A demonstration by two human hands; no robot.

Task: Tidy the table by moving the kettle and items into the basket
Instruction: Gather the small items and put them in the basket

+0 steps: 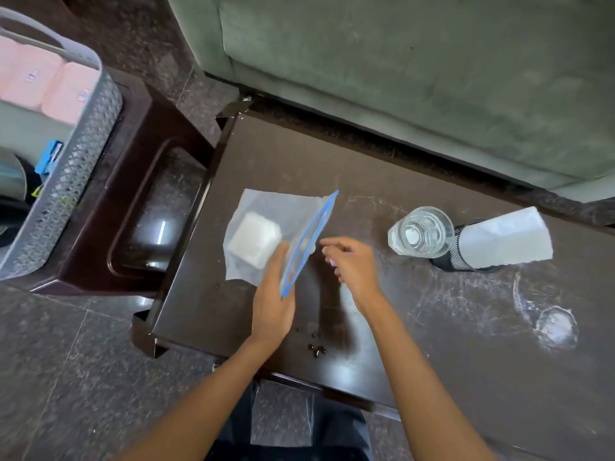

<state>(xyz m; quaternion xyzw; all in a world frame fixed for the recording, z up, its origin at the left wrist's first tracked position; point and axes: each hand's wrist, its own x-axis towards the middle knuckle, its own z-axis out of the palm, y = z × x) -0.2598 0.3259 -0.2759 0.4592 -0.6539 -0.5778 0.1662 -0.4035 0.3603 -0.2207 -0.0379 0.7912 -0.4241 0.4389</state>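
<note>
at centre frame, the left hand (273,307) props a zip bag (266,234) holding one white block on the tabletop (432,344), its grip pinching the bag's blue edge; the right hand (352,264) hovers beside, fingers loosely curled, holding nothing. the basket (76,168), upper left, looks partly filled. left out: one bag, one bottle (421,232), one mesh cup (462,251).

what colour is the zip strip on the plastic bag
Blue, on the clear plastic bag; seen in the head view.
</note>
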